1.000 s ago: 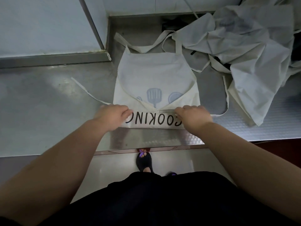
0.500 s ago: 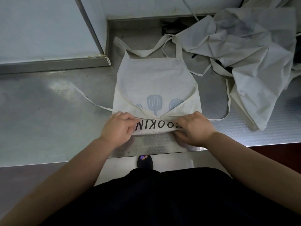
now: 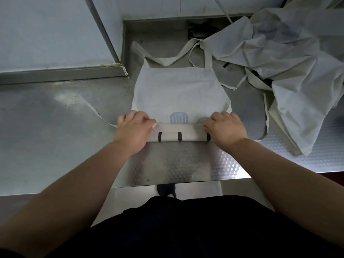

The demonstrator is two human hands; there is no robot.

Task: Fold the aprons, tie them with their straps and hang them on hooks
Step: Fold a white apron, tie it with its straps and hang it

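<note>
Cream apron point(image 3: 178, 94) on steel counter point(image 3: 55, 138), rolled near edge in grip of left hand point(image 3: 133, 131) & right hand point(image 3: 226, 128).

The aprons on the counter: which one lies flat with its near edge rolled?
The middle apron, printed with a blue spatula; the left hand and right hand grip its roll. The others lie crumpled in a heap at the right.

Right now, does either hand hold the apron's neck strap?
No, the left hand and the right hand grip the rolled near edge of the apron; the neck strap lies loose at its far end.
</note>
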